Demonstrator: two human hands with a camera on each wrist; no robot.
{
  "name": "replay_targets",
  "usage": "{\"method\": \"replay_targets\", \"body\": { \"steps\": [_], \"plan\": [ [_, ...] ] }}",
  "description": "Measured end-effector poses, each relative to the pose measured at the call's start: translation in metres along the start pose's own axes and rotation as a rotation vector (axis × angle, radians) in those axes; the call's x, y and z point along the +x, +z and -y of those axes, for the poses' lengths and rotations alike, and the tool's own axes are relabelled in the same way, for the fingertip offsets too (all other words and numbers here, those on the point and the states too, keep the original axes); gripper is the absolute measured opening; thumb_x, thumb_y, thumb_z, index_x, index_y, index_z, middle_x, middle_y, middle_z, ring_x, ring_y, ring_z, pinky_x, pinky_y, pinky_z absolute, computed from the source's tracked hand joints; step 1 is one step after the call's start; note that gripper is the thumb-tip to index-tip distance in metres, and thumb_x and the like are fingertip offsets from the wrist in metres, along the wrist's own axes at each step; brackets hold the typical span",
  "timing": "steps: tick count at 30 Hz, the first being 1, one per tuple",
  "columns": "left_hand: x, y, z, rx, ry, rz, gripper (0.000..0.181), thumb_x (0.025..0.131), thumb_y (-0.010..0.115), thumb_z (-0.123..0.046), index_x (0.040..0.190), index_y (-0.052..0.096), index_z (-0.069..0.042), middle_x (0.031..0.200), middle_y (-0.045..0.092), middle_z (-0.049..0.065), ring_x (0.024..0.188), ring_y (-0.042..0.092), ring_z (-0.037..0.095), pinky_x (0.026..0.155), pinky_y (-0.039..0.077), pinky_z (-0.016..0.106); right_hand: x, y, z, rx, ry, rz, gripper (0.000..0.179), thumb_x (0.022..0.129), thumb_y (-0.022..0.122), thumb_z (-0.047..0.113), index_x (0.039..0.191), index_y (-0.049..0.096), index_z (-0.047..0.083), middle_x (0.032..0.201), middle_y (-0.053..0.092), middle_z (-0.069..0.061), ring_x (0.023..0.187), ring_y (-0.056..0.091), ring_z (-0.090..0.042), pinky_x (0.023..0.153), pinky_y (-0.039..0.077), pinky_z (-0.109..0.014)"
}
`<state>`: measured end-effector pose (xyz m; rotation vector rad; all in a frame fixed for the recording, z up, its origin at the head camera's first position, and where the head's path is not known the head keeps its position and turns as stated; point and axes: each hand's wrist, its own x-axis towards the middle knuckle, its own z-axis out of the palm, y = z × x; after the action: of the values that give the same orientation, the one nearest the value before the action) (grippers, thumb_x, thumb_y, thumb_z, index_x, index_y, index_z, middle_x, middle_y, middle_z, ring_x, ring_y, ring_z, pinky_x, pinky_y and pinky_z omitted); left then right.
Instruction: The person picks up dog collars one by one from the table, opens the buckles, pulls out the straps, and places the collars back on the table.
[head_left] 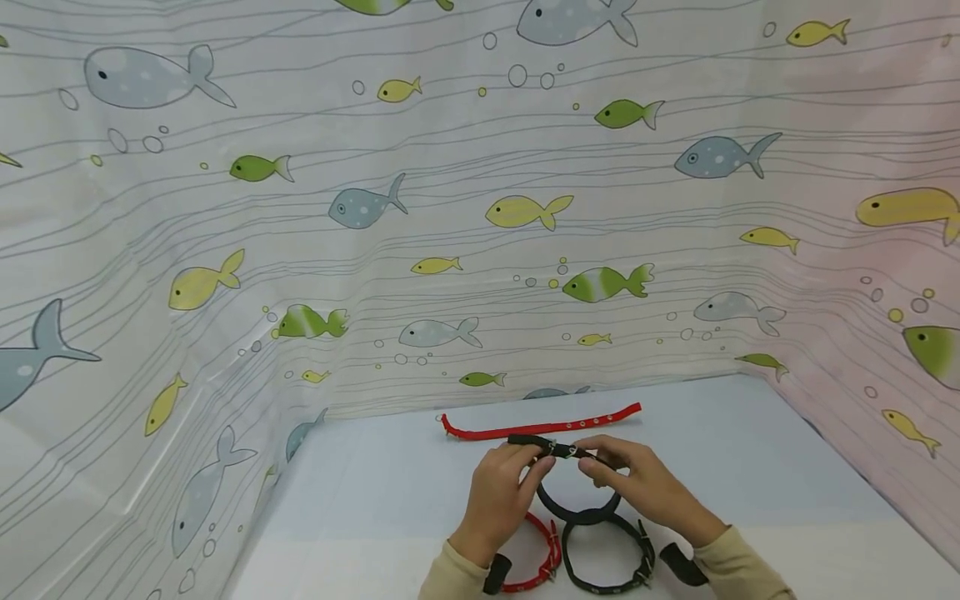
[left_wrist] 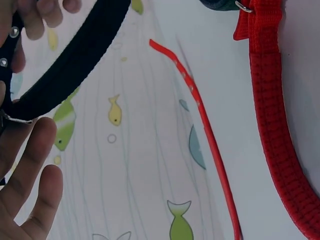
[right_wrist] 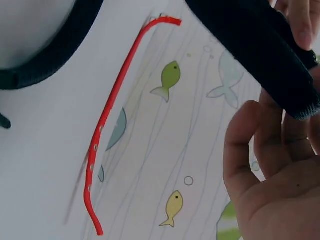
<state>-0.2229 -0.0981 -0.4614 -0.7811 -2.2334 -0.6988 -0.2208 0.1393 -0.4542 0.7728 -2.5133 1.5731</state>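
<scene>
Both hands hold up a black collar (head_left: 551, 502), bent into a loop with its buckle and strap end at the top. My left hand (head_left: 498, 496) pinches it beside the metal buckle, thumb below. On the other side, my right hand (head_left: 648, 483) pinches the strap between thumb and fingers. The left wrist view shows the eyelets and the padded band of this black collar (left_wrist: 75, 65). In the right wrist view, the band of the black collar (right_wrist: 255, 52) partly hides the right fingertips.
An unbuckled red collar (head_left: 525, 432) lies stretched out at the table's back. Nearer the front lie a looped red collar (head_left: 553, 546) and another looped black collar (head_left: 647, 546). Fish-patterned sheeting (head_left: 465, 300) hangs behind and along the sides of the white table (head_left: 360, 517).
</scene>
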Motion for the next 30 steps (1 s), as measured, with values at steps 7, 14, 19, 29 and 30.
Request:
{"method": "replay_targets", "body": {
  "steps": [7, 14, 19, 29, 30],
  "plan": [
    [-0.0018, 0.0027, -0.0014, 0.016, 0.010, 0.019, 0.017, 0.094, 0.074, -0.030, 0.101, 0.075, -0.015, 0.092, 0.073, -0.006, 0.085, 0.066, 0.009, 0.073, 0.054, 0.028, 0.0017, 0.0059, 0.0025, -0.085, -0.029, -0.086, 0.023, 0.096, 0.071, 0.039, 0.114, 0.070, 0.025, 0.097, 0.070, 0.014, 0.086, 0.066, -0.007, 0.074, 0.055, -0.030],
    [-0.0045, 0.0043, -0.0014, 0.028, 0.011, 0.028, 0.021, 0.096, 0.070, -0.036, 0.101, 0.076, -0.016, 0.092, 0.072, -0.008, 0.085, 0.065, 0.007, 0.072, 0.054, 0.026, 0.0015, 0.0072, 0.0009, -0.098, -0.055, -0.105, 0.020, 0.095, 0.072, 0.038, 0.111, 0.070, 0.028, 0.098, 0.069, 0.016, 0.085, 0.064, -0.007, 0.074, 0.055, -0.029],
    [-0.0037, 0.0006, -0.0004, 0.041, 0.024, 0.022, 0.018, 0.093, 0.074, -0.032, 0.102, 0.077, -0.016, 0.090, 0.072, -0.008, 0.082, 0.064, 0.007, 0.071, 0.053, 0.024, -0.0005, 0.0027, -0.0019, -0.078, -0.087, -0.034, 0.022, 0.099, 0.067, 0.034, 0.120, 0.069, 0.029, 0.106, 0.066, 0.013, 0.088, 0.064, -0.009, 0.076, 0.055, -0.030],
    [-0.0038, 0.0037, -0.0010, 0.039, 0.045, 0.018, 0.018, 0.095, 0.073, -0.033, 0.101, 0.076, -0.016, 0.089, 0.072, -0.008, 0.082, 0.064, 0.007, 0.070, 0.052, 0.023, 0.0006, 0.0041, -0.0029, -0.088, -0.068, -0.029, 0.022, 0.098, 0.068, 0.036, 0.116, 0.068, 0.024, 0.104, 0.067, 0.012, 0.087, 0.065, -0.008, 0.074, 0.056, -0.029],
    [-0.0038, 0.0043, -0.0014, 0.039, 0.050, 0.019, 0.019, 0.096, 0.072, -0.034, 0.101, 0.076, -0.016, 0.089, 0.072, -0.008, 0.082, 0.064, 0.007, 0.070, 0.052, 0.023, 0.0009, 0.0048, -0.0023, -0.093, -0.062, -0.039, 0.021, 0.097, 0.069, 0.038, 0.113, 0.069, 0.025, 0.101, 0.068, 0.013, 0.085, 0.065, -0.008, 0.073, 0.055, -0.029]
  ]
}}
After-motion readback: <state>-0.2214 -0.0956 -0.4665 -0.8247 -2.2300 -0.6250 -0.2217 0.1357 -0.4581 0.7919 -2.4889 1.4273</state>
